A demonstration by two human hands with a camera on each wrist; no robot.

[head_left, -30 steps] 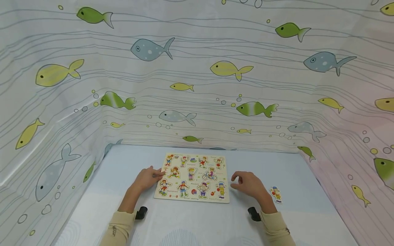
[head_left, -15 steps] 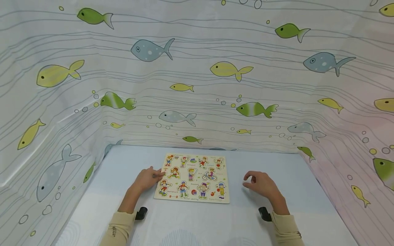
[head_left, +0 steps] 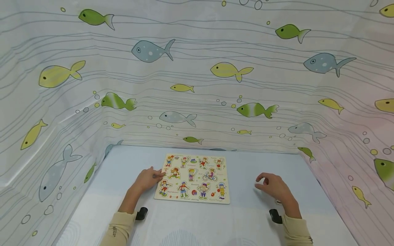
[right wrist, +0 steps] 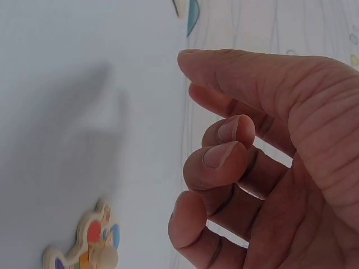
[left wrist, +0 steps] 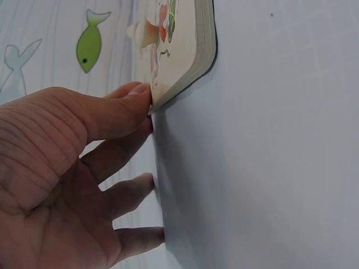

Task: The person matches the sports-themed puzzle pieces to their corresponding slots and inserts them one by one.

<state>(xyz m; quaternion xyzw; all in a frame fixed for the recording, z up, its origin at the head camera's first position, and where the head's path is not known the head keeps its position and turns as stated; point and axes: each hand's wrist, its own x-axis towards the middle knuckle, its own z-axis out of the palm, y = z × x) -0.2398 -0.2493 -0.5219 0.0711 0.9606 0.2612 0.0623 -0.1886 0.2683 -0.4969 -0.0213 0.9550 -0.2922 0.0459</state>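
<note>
A wooden sports-figure puzzle board lies on the table, its printed children set in rows. My left hand grips its left edge; close up in the left wrist view, the thumb presses the board's corner, with a finger behind it. A pale knob stands up from one figure. To the right of the board, my right hand hovers with loosely curled fingers and holds nothing. A loose knobbed puzzle piece lies below that hand on the table. In the head view, hand and forearm mostly hide this piece.
The table has a pale blue and white cover. A fish-patterned curtain encloses the back and both sides. Small black devices sit at both wrists, beside beige sleeves.
My right hand has moved rightward, away from the board to above the loose piece, which was in plain sight earlier. The left hand and board have stayed put.
</note>
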